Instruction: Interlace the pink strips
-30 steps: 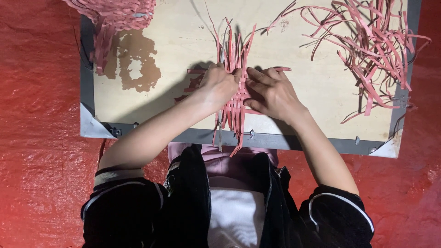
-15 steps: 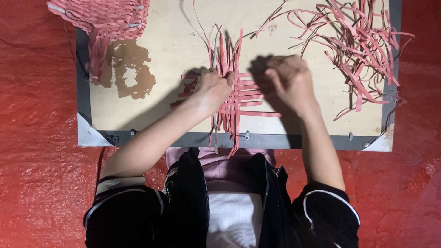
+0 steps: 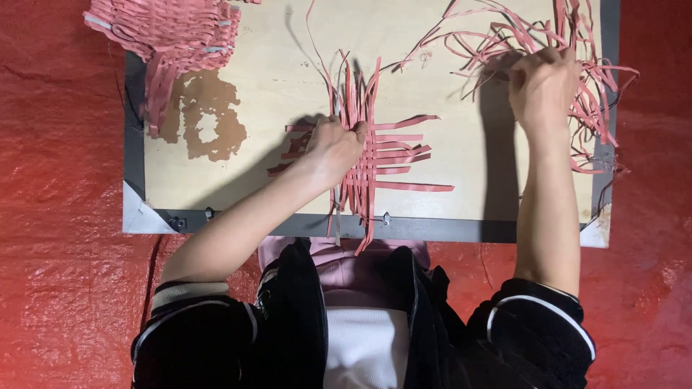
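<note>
A pale wooden board (image 3: 461, 187) on red floor (image 3: 58, 252) bears pink strips (image 3: 393, 155).

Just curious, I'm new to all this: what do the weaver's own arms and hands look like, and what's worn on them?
Both hands, left and right, are bare: no gloves. Forearms are bare too. Black sleeves with thin white edging are pushed up to the elbows.

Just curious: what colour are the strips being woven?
Pink strips, clearest in the head view.

Black short sleeves with white-striped cuffs, black open vest, white top, pink trousers
</note>
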